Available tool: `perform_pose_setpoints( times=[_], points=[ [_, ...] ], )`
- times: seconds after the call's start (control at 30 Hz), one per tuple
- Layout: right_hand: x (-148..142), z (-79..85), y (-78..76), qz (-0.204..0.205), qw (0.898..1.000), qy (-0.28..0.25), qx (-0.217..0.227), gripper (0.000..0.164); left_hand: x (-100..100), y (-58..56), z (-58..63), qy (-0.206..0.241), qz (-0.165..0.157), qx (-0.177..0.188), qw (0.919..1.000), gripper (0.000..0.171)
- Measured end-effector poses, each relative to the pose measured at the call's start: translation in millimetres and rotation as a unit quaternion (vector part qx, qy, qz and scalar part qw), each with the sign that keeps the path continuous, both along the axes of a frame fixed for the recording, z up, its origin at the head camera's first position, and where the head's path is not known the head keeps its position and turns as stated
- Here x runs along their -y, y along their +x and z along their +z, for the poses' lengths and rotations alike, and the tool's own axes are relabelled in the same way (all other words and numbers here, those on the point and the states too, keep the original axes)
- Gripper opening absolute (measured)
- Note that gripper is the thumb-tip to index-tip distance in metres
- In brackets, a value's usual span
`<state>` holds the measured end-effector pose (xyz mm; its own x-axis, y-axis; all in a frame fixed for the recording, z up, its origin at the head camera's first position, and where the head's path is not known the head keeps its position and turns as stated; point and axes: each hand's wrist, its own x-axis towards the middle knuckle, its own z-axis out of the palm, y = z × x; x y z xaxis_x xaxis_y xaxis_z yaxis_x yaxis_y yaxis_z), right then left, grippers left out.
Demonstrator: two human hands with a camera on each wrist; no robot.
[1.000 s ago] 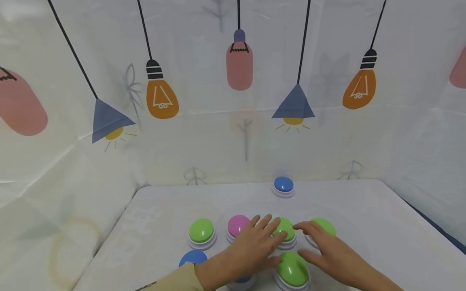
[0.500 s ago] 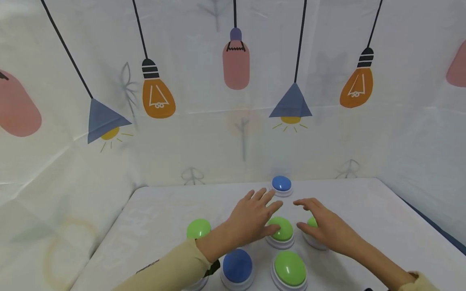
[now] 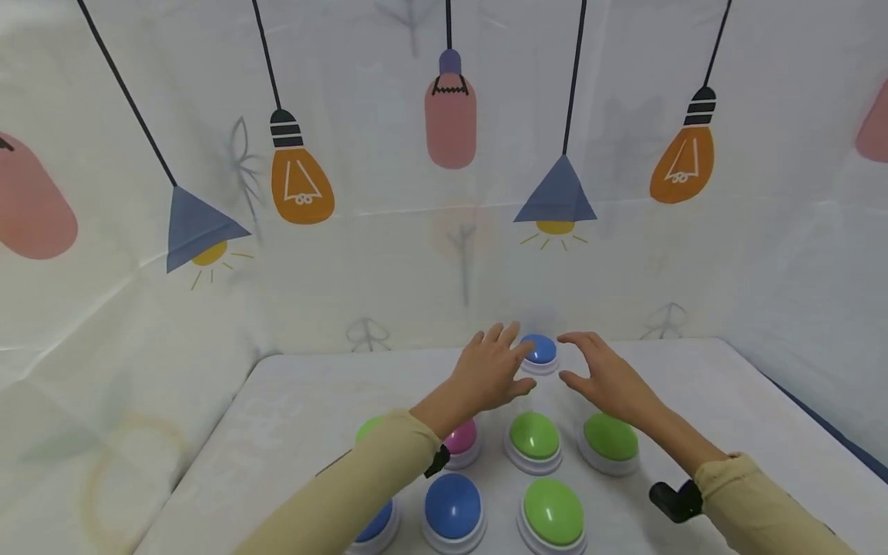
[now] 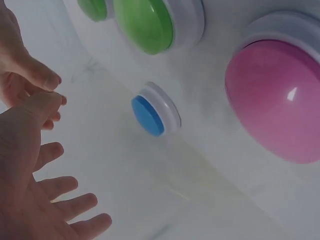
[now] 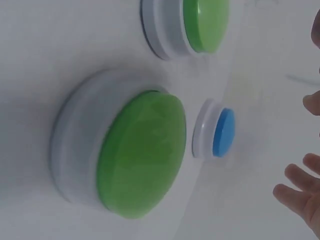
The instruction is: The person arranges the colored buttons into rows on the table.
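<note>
A far blue push button on a white round base stands near the table's back edge. My left hand is beside it on the left, fingers spread and thumb overlapping its base in the head view. To its right hovers my right hand, with fingers and thumb loosely curved and apart. Both hands hold nothing; the left wrist view shows the spread fingers off the blue button. Below the hands lie a green button, another green button and a pink button, partly hidden by the left sleeve.
Nearer the front are a large green button, a blue button and another blue one partly behind the left sleeve. A further green button shows a sliver above that sleeve. A white sheet printed with lamps hangs behind the white table.
Both hands have moved forward from over the middle green and pink buttons to either side of the far blue button. The buttons have stayed in place on the table.
</note>
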<state>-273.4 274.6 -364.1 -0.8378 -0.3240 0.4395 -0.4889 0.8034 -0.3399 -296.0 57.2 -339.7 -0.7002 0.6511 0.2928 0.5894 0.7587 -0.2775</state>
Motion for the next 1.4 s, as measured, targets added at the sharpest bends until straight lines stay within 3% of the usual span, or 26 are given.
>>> perform_pose_setpoints(
  times=[0.17, 0.37, 0.73, 1.13, 1.27, 1.4],
  points=[
    [4.2, -1.7, -22.3, -0.013, 1.0, 0.009, -0.001, 0.054, -16.8, -16.0, -1.4, -0.007, 0.025, 0.026, 0.9993, 0.064],
    [7.7, -4.8, -45.4, -0.021, 1.0, 0.022, -0.001, 0.056, -29.9, -33.3, -6.6, -0.021, 0.04, 0.02, 0.9988, 0.062],
    [11.9, -16.3, -77.2, -0.077, 0.992, 0.031, 0.091, 0.058, -45.3, -60.9, -31.8, -0.018, 0.106, 0.081, 0.9909, 0.064],
    [37.5, -23.7, -95.2, -0.104, 0.983, 0.012, 0.152, 0.063, -51.2, -70.9, -45.0, 0.064, 0.144, 0.144, 0.977, 0.056],
    [33.0, -29.2, -99.6, -0.121, 0.977, 0.02, 0.175, 0.068, -52.5, -73.6, -49.5, 0.077, 0.141, 0.157, 0.9743, 0.056],
    [24.0, -33.9, -103.5, -0.112, 0.972, 0.037, 0.201, 0.068, -53.6, -78.9, -55.8, 0.089, 0.128, 0.173, 0.9726, 0.056]
  ],
)
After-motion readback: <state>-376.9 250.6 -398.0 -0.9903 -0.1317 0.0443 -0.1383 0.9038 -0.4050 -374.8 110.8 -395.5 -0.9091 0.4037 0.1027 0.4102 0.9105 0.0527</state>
